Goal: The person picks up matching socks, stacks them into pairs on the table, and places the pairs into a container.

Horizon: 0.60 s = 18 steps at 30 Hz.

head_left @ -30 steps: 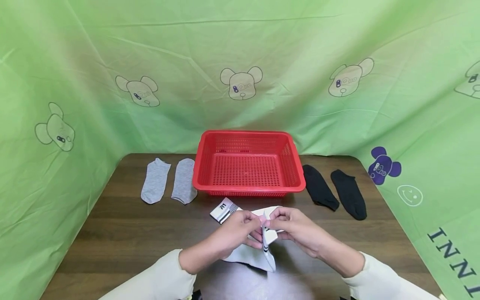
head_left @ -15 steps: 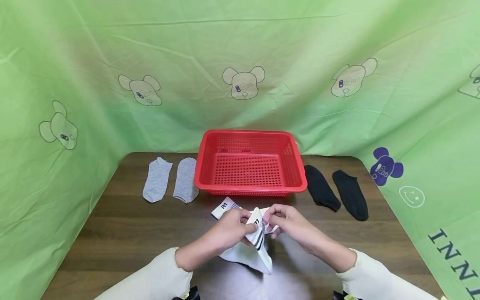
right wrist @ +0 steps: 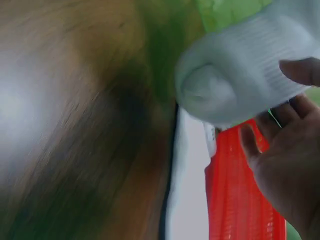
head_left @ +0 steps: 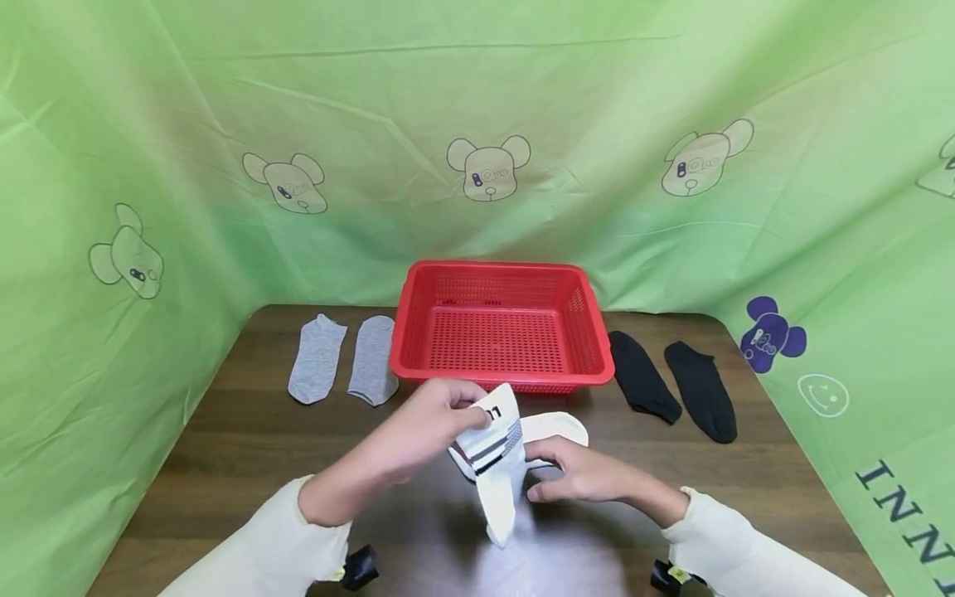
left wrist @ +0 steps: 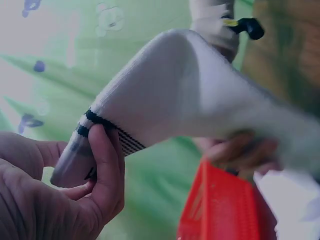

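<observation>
My left hand [head_left: 440,419] pinches a white sock [head_left: 498,481] by its cuff, which bears black stripes and a small black mark. In the left wrist view the sock [left wrist: 165,90] bends over and stretches away from those fingers, its far end blurred. My right hand [head_left: 585,474] is at the sock's right side, thumb and fingers spread apart. The right wrist view shows its thumb [right wrist: 302,71] overlapping the blurred sock, the fingers beneath. Behind the held sock, another white sock [head_left: 555,427] lies on the table, partly hidden by it and by my hands.
A red plastic basket [head_left: 503,373] stands at the back middle of the wooden table [head_left: 246,464]. To its left lie two grey socks [head_left: 317,361], to its right two black socks [head_left: 701,390]. A green printed cloth [head_left: 373,99] hangs around the back and sides.
Both hands were together at the sock's cuff. The left hand has moved up and left with the cuff, the sock now hanging stretched; the right hand has moved down and let go of the cuff.
</observation>
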### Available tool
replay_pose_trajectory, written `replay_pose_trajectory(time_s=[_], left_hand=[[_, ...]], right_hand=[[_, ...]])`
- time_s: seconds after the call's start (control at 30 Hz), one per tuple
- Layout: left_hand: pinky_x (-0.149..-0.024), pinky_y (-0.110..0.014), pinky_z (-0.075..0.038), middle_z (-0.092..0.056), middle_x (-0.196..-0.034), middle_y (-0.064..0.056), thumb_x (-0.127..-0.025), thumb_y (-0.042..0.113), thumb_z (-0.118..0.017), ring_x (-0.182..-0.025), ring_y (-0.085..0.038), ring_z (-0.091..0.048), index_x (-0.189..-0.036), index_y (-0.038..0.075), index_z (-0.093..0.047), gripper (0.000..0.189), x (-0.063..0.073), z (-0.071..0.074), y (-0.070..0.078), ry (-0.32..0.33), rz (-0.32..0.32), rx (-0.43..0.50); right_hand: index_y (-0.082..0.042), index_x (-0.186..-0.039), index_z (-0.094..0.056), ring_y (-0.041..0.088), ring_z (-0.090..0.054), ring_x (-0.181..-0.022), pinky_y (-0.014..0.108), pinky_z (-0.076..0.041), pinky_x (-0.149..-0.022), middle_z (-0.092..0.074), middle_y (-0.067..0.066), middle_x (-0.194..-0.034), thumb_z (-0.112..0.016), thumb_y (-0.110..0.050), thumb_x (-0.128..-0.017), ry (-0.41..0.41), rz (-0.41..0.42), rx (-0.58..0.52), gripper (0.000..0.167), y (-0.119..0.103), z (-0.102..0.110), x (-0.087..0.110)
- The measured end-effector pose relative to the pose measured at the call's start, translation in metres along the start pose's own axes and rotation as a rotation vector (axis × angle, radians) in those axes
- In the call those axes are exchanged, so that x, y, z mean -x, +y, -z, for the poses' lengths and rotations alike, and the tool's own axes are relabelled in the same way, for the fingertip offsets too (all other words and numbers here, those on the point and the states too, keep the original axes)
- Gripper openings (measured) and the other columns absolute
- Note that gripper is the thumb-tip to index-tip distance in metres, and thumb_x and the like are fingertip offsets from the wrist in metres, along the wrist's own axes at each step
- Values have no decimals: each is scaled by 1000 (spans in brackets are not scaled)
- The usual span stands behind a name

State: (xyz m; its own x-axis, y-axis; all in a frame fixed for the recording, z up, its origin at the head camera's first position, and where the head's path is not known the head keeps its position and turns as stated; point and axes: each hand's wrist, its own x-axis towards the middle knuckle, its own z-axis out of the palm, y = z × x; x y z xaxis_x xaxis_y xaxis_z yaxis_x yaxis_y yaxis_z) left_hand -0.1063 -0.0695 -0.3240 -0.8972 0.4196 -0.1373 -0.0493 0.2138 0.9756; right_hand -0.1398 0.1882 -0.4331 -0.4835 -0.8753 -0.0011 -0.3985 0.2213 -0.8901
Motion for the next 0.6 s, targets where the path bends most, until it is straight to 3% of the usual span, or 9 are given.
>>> replay_pose_trajectory(time_s=[0.13,0.23,0.37,0.6], left_hand=[[-71,-25,-57,-73,-94,-12,-93,3,-57,-77,-11,-68,-107,-12,-67,23,6,17,6,-18,2,66],[-75,-27,-59,-75,-100,-17,-96,3,-58,-82,-13,-71,-113,-11,-65,23,11,28,7,-19,4,64],[-78,-31,-60,-75,-106,-20,-97,3,-61,-86,-17,-74,-117,-11,-65,25,14,42,1,10,5,8],[-76,-35,-63,-75,-107,-23,-95,-2,-65,-85,-20,-75,-118,-13,-65,25,12,59,-19,108,63,-44]], right_hand=[[-6,-116,-68,2,-62,-101,25,-52,-96,-73,5,-108,-67,-13,-96,-30,-28,-107,21,4,3,11],[0,-116,-66,3,-63,-97,24,-55,-89,-71,5,-105,-68,-6,-96,-2,-47,-228,21,8,7,22],[4,-115,-64,3,-64,-92,22,-57,-80,-68,-2,-103,-68,-1,-94,118,-77,-251,22,11,14,36],[8,-116,-62,6,-70,-87,25,-59,-76,-75,-3,-99,-74,-5,-92,348,-243,-280,30,2,24,50]])
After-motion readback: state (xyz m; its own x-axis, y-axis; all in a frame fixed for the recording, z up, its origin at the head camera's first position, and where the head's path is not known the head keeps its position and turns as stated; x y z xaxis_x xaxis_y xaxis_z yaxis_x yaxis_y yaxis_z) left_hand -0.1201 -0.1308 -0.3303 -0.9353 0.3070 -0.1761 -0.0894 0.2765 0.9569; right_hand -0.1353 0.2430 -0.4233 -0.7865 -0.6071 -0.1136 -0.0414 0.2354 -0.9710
